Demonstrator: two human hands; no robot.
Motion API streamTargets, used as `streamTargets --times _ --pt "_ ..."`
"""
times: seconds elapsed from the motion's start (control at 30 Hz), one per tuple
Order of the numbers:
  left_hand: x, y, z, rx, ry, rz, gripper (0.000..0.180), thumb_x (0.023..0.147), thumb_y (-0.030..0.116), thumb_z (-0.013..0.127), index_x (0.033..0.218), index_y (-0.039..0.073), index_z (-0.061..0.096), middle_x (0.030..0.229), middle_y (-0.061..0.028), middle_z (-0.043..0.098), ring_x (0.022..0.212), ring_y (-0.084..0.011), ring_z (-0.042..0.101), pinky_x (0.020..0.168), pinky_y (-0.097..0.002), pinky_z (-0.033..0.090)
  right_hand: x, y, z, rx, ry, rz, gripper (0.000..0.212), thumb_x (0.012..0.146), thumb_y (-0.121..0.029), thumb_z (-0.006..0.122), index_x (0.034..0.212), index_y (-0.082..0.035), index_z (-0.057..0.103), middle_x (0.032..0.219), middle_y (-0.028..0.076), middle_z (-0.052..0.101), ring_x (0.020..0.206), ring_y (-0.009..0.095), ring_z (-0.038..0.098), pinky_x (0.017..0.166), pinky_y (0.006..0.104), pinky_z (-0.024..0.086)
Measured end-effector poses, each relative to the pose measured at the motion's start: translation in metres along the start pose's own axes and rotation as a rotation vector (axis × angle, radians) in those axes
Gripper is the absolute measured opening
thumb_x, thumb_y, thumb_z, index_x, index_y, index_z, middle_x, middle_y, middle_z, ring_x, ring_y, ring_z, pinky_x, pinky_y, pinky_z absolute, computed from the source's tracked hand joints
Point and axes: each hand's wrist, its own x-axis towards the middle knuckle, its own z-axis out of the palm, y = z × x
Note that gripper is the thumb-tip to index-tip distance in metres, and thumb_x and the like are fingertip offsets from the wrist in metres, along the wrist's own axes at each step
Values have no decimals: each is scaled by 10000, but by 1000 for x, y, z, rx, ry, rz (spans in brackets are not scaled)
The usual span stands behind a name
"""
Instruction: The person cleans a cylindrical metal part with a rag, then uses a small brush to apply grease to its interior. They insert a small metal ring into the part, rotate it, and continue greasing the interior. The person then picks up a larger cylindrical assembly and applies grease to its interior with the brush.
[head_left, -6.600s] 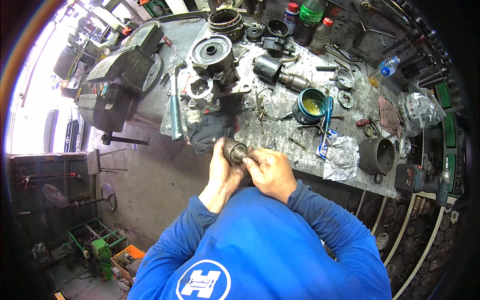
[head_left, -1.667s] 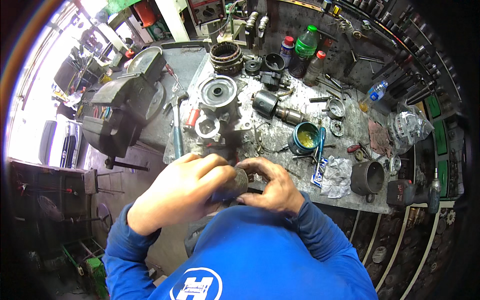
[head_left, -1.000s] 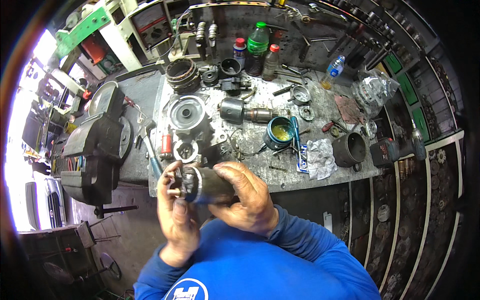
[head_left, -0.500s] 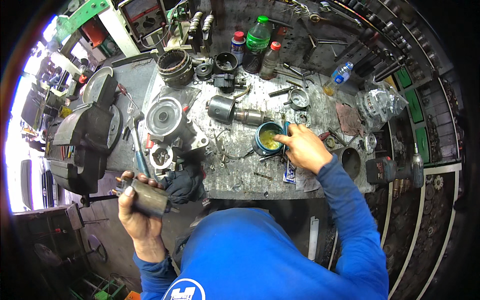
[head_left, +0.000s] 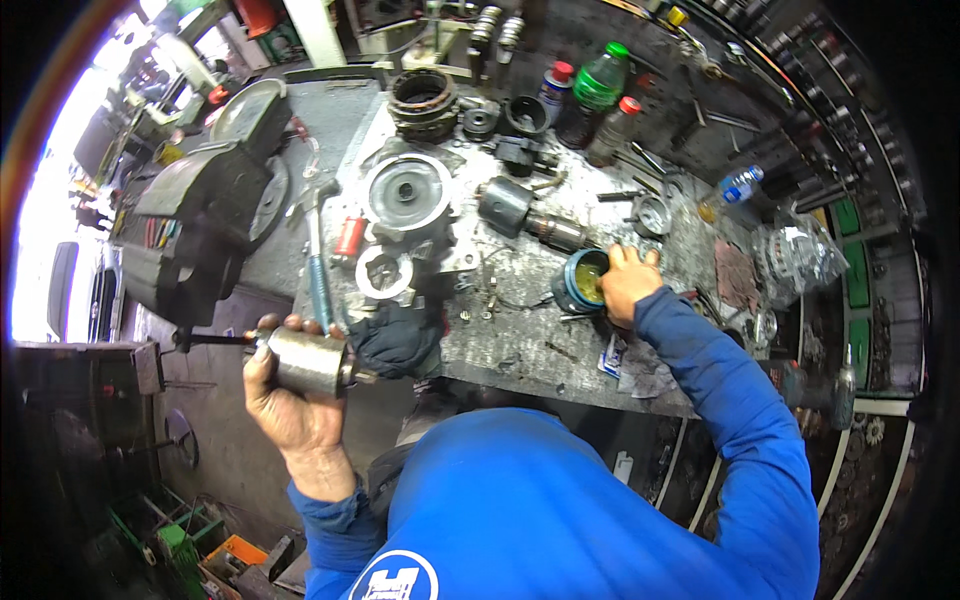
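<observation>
A solenoid-like metal cylinder (head_left: 308, 362) lies near level in the left hand (head_left: 295, 425), to the left of the grease tub (head_left: 571, 286) and nearer the person's body. The fingers wrap its far side and the thumb presses near its left end; this grip around the barrel leaves the stub at its right end uncovered. It is held off the worktop (head_left: 500, 350), probably so that one hand carries it while the other works apart from it.

The right hand (head_left: 632, 283) reaches over the tub's right rim, fingers bent down toward the yellowish grease (head_left: 591, 281). Its fingertips are hidden, so whether they pinch anything cannot be told. The tub's open mouth and its place near the front edge seem to suit such a reach.

Just beyond the tub, an armature (head_left: 557, 232) lies on its side, next to a dark cylindrical housing (head_left: 505, 205). Farther left of the tub, a dark cloth (head_left: 398, 345) is bunched at the front edge, perhaps kept handy for wiping, and a claw hammer (head_left: 319, 290) lies beyond it, handle toward the person.
</observation>
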Motion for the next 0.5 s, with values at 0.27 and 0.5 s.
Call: streamTargets --times 0.27,0.5 --pt "14 16 6 -98 5 61 320 901 222 702 1196 116 637 1084 -105 663 1070 -285 649 1086 -532 493 -77 -22 -116 787 210 -134 681 787 -180 737 1450 -113 597 1228 197 592 1181 378 603 1045 481 483" --pt "30 19 9 -146 -141 -21 362 860 218 718 1192 117 617 1081 -89 650 1057 -255 659 1131 -547 423 -72 -168 -154 2207 -425 -597 651 881 25 665 1503 -70 497 1077 -7 573 997 82 569 891 252 513"
